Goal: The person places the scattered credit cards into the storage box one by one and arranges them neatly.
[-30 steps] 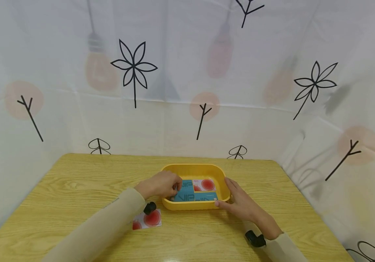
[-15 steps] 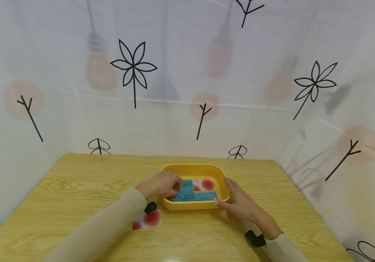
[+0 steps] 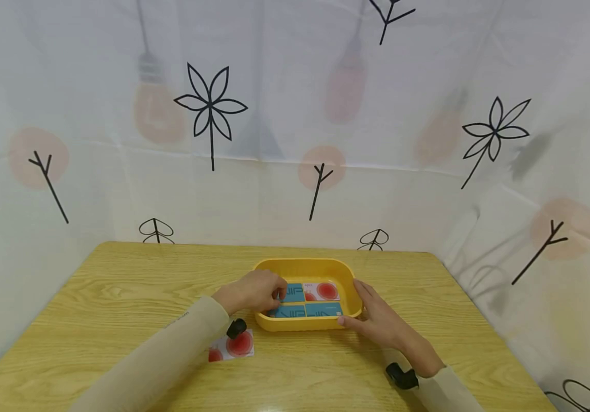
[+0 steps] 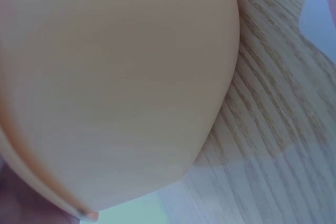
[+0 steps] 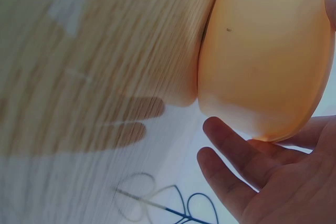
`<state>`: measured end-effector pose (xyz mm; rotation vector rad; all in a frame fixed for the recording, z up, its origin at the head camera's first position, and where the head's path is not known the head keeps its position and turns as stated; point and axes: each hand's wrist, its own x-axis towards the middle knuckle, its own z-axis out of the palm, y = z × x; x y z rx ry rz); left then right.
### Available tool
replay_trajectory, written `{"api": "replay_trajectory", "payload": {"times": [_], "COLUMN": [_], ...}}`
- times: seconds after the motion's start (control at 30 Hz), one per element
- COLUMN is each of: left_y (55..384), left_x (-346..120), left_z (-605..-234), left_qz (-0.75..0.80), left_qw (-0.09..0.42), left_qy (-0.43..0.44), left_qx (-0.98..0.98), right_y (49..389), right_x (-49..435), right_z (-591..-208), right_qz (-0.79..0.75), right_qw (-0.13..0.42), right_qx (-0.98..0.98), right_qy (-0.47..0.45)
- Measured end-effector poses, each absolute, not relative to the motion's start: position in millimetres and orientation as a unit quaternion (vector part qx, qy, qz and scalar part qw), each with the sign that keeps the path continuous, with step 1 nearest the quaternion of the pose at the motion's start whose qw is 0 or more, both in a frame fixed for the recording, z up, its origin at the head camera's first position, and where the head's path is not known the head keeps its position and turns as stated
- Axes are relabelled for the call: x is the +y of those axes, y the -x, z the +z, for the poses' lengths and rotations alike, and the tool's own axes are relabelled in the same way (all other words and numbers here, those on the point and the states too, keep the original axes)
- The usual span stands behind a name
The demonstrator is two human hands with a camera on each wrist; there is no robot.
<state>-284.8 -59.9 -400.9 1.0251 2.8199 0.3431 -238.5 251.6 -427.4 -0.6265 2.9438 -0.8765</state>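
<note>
Likely steadying yellow oblong plastic tray [image 3: 305,324] with spread-fingered right hand [image 3: 378,316]; unclear if pinching blue rectangular card [image 3: 290,311] with left hand [image 3: 254,289].

The left arm [image 3: 191,323] was extended forward and inward, its forearm covered by a pale sleeve [image 3: 140,366], and the left hand [image 3: 256,289] was held with its back turned upward, its fingers [image 3: 278,285] curled downward and their tips partly hidden. From the lower right the right arm [image 3: 454,393] was angled inward, its wrist [image 3: 426,356] bared, and the right hand [image 3: 379,317] was held with the thumb [image 3: 353,324] spread well apart from nearly straightened fingers [image 5: 239,148].
</note>
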Motion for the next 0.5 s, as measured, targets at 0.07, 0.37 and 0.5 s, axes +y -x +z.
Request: {"api": "replay_trajectory", "payload": {"times": [0.07,0.37,0.5], "left_y": [284.7,282.5,279.8], "left_x": [-59.8,-62.4,-65.6], "left_z": [-400.8,-399.3,-395.6], "left_qz": [0.116,0.127,0.130], "left_qw": [0.062,0.051,0.040], "left_qy": [-0.338,-0.341,-0.349], "left_qx": [0.932,0.930,0.927], "right_y": [238.6,238.5,238.1], "right_x": [251.6,250.6,250.2], "right_z": [-427.3,-426.7,-426.3], "right_qz": [-0.279,-0.280,-0.278], "right_qw": [0.003,0.003,-0.002], "right_qx": [0.939,0.939,0.940], "right_qy": [0.201,0.200,0.199]}}
